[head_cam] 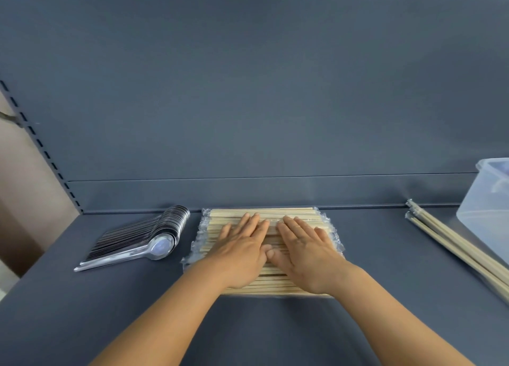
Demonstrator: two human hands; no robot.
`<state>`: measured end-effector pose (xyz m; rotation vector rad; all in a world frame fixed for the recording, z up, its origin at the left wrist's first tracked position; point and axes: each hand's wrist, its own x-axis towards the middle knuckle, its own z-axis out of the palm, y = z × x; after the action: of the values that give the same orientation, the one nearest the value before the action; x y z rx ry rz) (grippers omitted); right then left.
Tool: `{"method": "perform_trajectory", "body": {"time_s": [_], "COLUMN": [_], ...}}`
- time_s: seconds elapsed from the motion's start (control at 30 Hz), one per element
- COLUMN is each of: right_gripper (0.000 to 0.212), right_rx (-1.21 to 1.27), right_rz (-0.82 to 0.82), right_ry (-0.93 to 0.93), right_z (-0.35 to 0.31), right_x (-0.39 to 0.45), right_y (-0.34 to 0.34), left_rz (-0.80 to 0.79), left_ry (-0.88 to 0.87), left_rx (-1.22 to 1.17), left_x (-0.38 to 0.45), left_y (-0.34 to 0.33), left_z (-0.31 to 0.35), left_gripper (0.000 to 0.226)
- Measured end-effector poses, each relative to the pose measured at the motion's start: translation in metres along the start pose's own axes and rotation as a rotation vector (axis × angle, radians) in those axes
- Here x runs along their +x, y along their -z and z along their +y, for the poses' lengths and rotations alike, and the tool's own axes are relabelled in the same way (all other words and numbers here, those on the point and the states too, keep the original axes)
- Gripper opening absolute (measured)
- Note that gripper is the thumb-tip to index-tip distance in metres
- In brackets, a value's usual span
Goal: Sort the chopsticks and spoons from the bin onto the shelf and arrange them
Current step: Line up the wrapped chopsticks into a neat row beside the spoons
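On shelf, mid-front: left hand and right hand flat, fingers spread, side by side atop wrapped chopsticks, likely pressing to level and square the rows. Pale sticks in crinkled clear sleeves. Spoons fanned left; loose chopsticks beside bin, right.

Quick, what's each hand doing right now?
Left hand: open, fingers flat, pressing on the chopsticks.
Right hand: open, fingers flat, pressing on the chopsticks too.
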<state>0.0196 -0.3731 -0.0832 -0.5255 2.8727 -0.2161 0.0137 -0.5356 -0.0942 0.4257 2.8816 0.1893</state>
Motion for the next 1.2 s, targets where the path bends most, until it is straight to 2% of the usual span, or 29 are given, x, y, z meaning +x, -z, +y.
{"method": "perform_trajectory", "body": {"time_s": [0.13, 0.67, 0.9, 1.03, 1.2], "right_gripper": [0.076, 0.073, 0.067, 0.058, 0.053], "right_rx": [0.06, 0.029, 0.069, 0.109, 0.09], "right_rz": [-0.012, -0.049, 0.015, 0.126, 0.245], "right_ry": [-0.036, -0.049, -0.022, -0.005, 0.004], "right_z": [0.003, 0.004, 0.005, 0.014, 0.04], "right_x": [0.008, 0.006, 0.001, -0.003, -0.024], "right_y": [0.002, -0.004, -0.012, -0.008, 0.005], "left_rz": [-0.007, -0.043, -0.017, 0.078, 0.258], "left_ry": [0.021, 0.003, 0.009, 0.016, -0.068], "left_rx": [-0.01, 0.008, -0.005, 0.011, 0.028], "left_x": [0.005, 0.002, -0.004, -0.007, -0.005], "left_y": [0.001, -0.002, -0.004, 0.005, 0.009], "left_z": [0.0, 0.005, 0.012, 0.025, 0.069], "left_gripper": [0.059, 0.057, 0.056, 0.057, 0.053]}}
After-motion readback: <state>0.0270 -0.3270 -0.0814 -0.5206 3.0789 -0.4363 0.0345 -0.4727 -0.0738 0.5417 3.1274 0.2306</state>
